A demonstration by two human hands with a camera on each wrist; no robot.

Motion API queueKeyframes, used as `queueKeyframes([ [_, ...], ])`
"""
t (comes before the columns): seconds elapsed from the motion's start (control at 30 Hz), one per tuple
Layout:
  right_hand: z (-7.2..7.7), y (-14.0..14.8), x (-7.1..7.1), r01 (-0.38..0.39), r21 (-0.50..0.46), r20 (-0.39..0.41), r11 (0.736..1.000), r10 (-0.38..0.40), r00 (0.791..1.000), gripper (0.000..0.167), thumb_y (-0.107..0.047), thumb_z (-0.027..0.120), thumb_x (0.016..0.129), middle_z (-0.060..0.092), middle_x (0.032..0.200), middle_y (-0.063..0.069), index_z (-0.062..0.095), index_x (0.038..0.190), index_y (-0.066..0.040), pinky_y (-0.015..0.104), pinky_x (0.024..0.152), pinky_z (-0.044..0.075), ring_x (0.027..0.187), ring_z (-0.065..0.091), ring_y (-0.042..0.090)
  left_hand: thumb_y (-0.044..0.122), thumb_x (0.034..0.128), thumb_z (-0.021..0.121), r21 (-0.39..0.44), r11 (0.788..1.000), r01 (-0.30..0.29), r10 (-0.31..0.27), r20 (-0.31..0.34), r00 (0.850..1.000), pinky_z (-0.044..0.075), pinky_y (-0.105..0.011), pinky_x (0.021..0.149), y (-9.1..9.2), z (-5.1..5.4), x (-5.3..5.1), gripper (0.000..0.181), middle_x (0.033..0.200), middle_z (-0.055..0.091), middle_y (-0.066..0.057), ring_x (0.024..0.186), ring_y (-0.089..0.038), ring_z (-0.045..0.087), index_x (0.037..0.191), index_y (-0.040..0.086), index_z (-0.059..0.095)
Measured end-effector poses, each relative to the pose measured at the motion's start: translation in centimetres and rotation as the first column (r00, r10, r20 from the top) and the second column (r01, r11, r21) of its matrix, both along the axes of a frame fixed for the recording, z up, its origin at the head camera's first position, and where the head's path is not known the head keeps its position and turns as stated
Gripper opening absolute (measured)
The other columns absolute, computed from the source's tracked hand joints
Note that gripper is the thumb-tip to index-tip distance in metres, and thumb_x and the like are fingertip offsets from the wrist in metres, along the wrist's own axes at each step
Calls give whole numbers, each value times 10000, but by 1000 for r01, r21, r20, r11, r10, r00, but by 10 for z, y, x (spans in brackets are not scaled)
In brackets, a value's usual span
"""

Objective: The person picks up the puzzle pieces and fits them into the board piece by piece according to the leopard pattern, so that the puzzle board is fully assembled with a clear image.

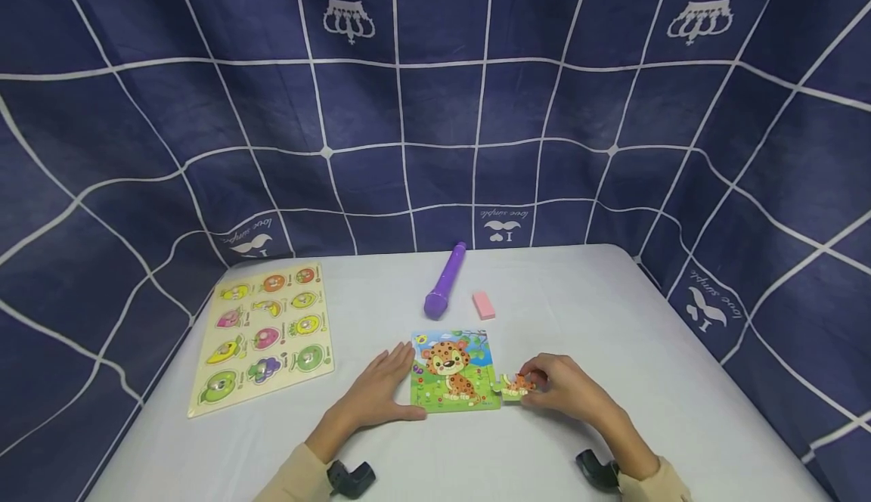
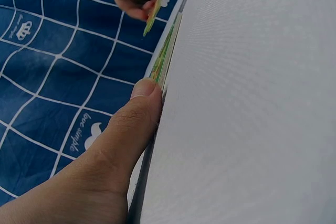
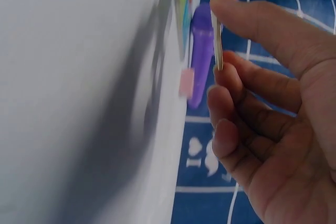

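A square leopard jigsaw puzzle [image 1: 452, 370] with a green and blue picture lies on the white table. My left hand [image 1: 377, 388] rests at its left side, fingers extended and the thumb at the lower left corner. In the left wrist view the left thumb [image 2: 131, 114] touches the puzzle's edge [image 2: 167, 59]. Right of the puzzle, my right hand [image 1: 558, 387] pinches a puzzle piece [image 1: 515, 385] printed with orange and green between thumb and fingers. Seen edge-on in the right wrist view, the thin piece [image 3: 217, 35] is held above the table surface.
A purple toy microphone [image 1: 445, 283] and a pink block [image 1: 484, 305] lie behind the puzzle. At the left is a wooden fruit puzzle board [image 1: 261, 336]. A dark blue curtain with white lines [image 1: 435, 101] hangs behind the white table [image 1: 578, 298].
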State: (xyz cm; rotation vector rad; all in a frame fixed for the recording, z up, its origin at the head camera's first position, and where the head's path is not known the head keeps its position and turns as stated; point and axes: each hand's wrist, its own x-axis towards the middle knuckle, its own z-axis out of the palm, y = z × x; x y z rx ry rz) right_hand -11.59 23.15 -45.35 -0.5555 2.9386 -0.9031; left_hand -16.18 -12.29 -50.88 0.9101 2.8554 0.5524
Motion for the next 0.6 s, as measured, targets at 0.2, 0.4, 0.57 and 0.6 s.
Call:
queueKeyframes([
  [0.2, 2, -27, -8, -51, 19, -25, 998, 52, 998, 292, -184, 849, 725, 538, 726, -79, 704, 953, -75, 179, 565, 399, 652, 439, 12, 817, 705, 593, 9, 1000, -3, 3, 15, 1000, 155, -475, 1244, 1, 2, 1, 1187, 1634, 181, -93, 1521, -250, 169, 1547, 69, 219],
  [0.4, 1, -52, -15, -96, 36, -20, 995, 97, 995, 294, -213, 846, 727, 559, 751, -95, 710, 950, -78, 175, 581, 423, 663, 454, 15, 809, 707, 600, 2, 1000, -1, 1, 8, 1000, 159, -478, 1243, 1, 3, 1, 1185, 1633, 183, -97, 1520, -253, 172, 1545, 60, 223],
  [0.57, -2, -69, -21, -121, 38, -16, 992, 122, 992, 295, -222, 847, 729, 543, 719, -85, 718, 951, -77, 175, 579, 396, 649, 426, 10, 810, 708, 597, -3, 1000, 2, -2, 6, 1000, 157, -478, 1243, 1, 3, 1, 1186, 1631, 183, -102, 1520, -255, 171, 1544, 58, 220],
  [0.6, -2, -72, -22, -123, 42, -14, 991, 124, 992, 300, -224, 847, 730, 541, 715, -84, 720, 957, -76, 175, 582, 389, 648, 422, 9, 810, 708, 596, -4, 1000, 2, -2, 4, 1000, 159, -477, 1242, 1, 3, 0, 1186, 1631, 185, -102, 1520, -256, 173, 1544, 57, 222],
])
